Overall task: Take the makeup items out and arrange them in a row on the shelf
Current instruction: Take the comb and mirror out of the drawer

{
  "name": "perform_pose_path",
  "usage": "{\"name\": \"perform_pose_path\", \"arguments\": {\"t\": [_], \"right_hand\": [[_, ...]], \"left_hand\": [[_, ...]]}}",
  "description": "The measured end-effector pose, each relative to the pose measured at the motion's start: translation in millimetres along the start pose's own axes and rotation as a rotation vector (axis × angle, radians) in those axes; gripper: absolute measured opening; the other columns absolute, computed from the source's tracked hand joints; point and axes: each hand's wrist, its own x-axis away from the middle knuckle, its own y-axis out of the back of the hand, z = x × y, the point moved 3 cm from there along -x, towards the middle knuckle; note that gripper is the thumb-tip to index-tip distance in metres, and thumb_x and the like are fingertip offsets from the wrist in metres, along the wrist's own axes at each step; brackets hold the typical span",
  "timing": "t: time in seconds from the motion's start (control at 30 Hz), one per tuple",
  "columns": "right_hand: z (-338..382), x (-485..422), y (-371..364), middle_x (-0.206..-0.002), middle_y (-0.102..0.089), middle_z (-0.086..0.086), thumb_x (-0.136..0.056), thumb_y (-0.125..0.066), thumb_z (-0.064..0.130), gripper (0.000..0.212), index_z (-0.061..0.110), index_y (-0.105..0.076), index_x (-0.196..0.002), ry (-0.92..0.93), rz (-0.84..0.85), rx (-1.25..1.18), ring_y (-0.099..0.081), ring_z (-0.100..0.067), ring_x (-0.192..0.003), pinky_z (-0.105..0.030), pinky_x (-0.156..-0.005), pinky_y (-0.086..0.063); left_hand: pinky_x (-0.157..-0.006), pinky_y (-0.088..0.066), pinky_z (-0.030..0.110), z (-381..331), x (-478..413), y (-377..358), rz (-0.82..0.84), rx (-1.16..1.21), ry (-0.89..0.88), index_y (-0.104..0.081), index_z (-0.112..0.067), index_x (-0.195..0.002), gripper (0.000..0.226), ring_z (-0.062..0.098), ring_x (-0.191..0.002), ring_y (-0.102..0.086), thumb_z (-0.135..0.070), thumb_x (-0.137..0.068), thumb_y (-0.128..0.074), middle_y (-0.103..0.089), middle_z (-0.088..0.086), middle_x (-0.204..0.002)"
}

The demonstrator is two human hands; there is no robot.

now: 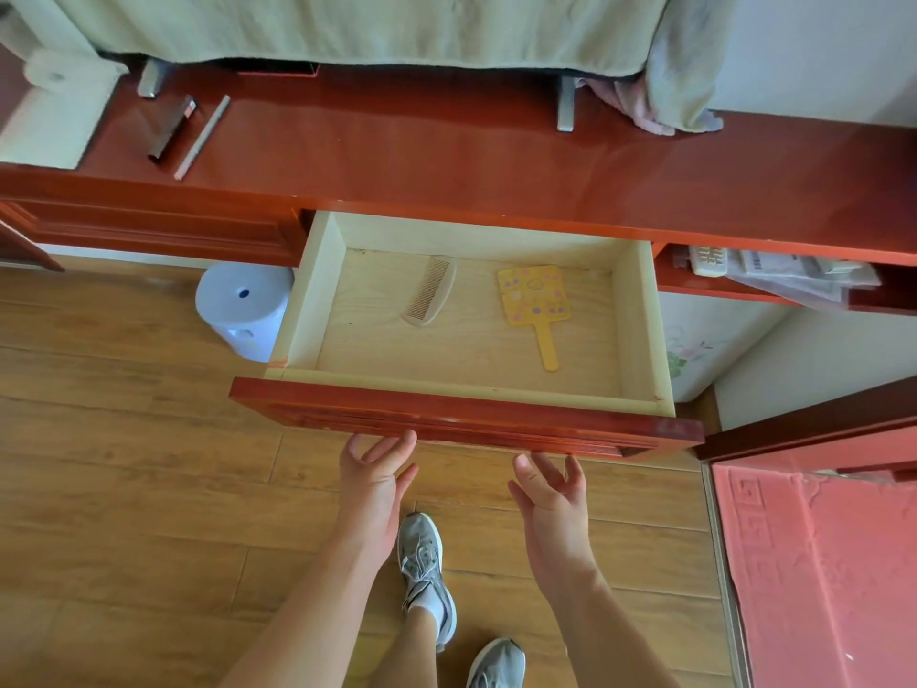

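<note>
A pale wooden drawer (640, 330) with a red front stands pulled out from the red shelf unit. Inside lie a beige comb (429, 297) on the left and a yellow hand mirror (533, 300) with a floral back on the right. On the red shelf top (422, 156), far left, rest a dark lipstick tube (171, 129) and a thin pencil (202, 137), side by side. My left hand (374, 481) and my right hand (551, 508) hover just below the drawer front, palms up, fingers relaxed, holding nothing.
A green cloth (347, 27) drapes over the shelf's back. A white humidifier (243, 310) stands on the wood floor left of the drawer. A remote and papers (774, 270) sit in a cubby on the right. A red mat (818, 563) lies at lower right.
</note>
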Motion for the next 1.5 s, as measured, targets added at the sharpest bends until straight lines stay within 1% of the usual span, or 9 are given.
{"name": "perform_pose_path", "arguments": {"t": [0.13,0.27,0.43,0.6,0.73,0.9,1.07,1.27,1.5], "right_hand": [[15.2,28.0,6.4,-0.130,-0.057,-0.001,-0.081,-0.076,0.008,0.080,0.022,-0.030,-0.145,0.065,0.010,0.140,-0.063,-0.010,-0.109,-0.037,-0.100,-0.047],[47.5,60.2,2.0,-0.125,-0.059,0.000,-0.082,-0.077,0.006,0.069,0.019,-0.039,-0.138,0.192,0.072,0.274,-0.062,-0.011,-0.111,-0.024,-0.083,-0.049],[88.1,83.3,-6.3,-0.123,-0.059,0.003,-0.080,-0.080,0.011,0.067,0.019,-0.043,-0.135,0.310,0.111,0.470,-0.060,-0.009,-0.114,-0.030,-0.094,-0.051],[116.7,80.8,-14.9,-0.124,-0.058,0.011,-0.080,-0.080,0.025,0.057,0.023,-0.053,-0.131,0.439,0.086,0.870,-0.054,-0.005,-0.116,-0.025,-0.100,-0.044],[130.8,64.2,-24.1,-0.127,-0.056,0.011,-0.083,-0.075,0.032,0.053,0.021,-0.056,-0.132,0.572,0.068,1.206,-0.047,-0.010,-0.124,-0.024,-0.099,-0.038],[136.3,45.0,-32.0,-0.121,-0.061,0.009,-0.084,-0.074,0.031,0.044,0.021,-0.064,-0.125,0.568,0.069,1.378,-0.051,-0.014,-0.118,-0.032,-0.103,-0.041],[138.4,35.8,-35.7,-0.099,-0.058,0.017,-0.078,-0.079,0.028,0.028,0.025,-0.072,-0.106,0.564,0.075,1.413,-0.053,-0.011,-0.103,-0.035,-0.096,-0.044],[141.8,29.7,-38.1,-0.093,-0.057,0.025,-0.074,-0.083,0.025,0.025,0.027,-0.073,-0.097,0.477,0.088,1.443,-0.054,-0.009,-0.097,-0.034,-0.092,-0.045],[148.8,24.9,-42.4,-0.090,-0.056,0.025,-0.073,-0.082,0.028,0.022,0.032,-0.069,-0.090,0.369,0.145,1.488,-0.052,-0.004,-0.093,-0.021,-0.079,-0.039]], "left_hand": [[-0.090,-0.048,0.034,-21.3,32.1,4.9,-0.117,-0.202,-0.154,-0.036,-0.018,-0.134,0.079,0.015,-0.101,-0.059,-0.015,-0.072,-0.085,-0.055,0.008,-0.117],[-0.077,-0.046,0.028,-58.0,68.0,-6.1,-0.056,-0.567,-0.477,-0.044,-0.019,-0.122,0.069,0.014,-0.088,-0.053,-0.006,-0.070,-0.086,-0.052,0.000,-0.103],[-0.090,-0.043,0.024,-96.1,96.6,-22.8,0.051,-0.997,-0.748,-0.049,-0.021,-0.130,0.069,0.010,-0.103,-0.051,-0.018,-0.072,-0.086,-0.051,-0.009,-0.116],[-0.107,-0.039,0.035,-124.9,93.5,-38.7,0.128,-1.377,-0.913,-0.060,-0.021,-0.126,0.054,0.015,-0.122,-0.049,-0.025,-0.077,-0.083,-0.057,-0.007,-0.126],[-0.110,-0.036,0.035,-138.8,74.8,-49.8,0.202,-1.640,-0.894,-0.059,-0.021,-0.130,0.054,0.019,-0.127,-0.049,-0.033,-0.081,-0.079,-0.058,-0.004,-0.134],[-0.104,-0.044,0.032,-146.1,51.7,-50.0,0.316,-1.759,-0.720,-0.064,-0.025,-0.125,0.040,0.013,-0.122,-0.054,-0.032,-0.087,-0.074,-0.060,-0.009,-0.129],[-0.088,-0.049,0.026,-154.2,30.0,-51.7,0.449,-1.790,-0.629,-0.069,-0.029,-0.114,0.032,0.003,-0.099,-0.055,-0.033,-0.083,-0.077,-0.056,-0.021,-0.103],[-0.080,-0.046,0.019,-162.7,12.4,-57.3,0.596,-1.847,-0.522,-0.070,-0.032,-0.106,0.029,-0.001,-0.090,-0.054,-0.038,-0.079,-0.079,-0.057,-0.022,-0.099],[-0.065,-0.036,0.015,-166.1,0.0,-61.9,0.710,-1.903,-0.411,-0.065,-0.039,-0.095,0.024,-0.003,-0.081,-0.052,-0.043,-0.075,-0.078,-0.053,-0.023,-0.088]]}}
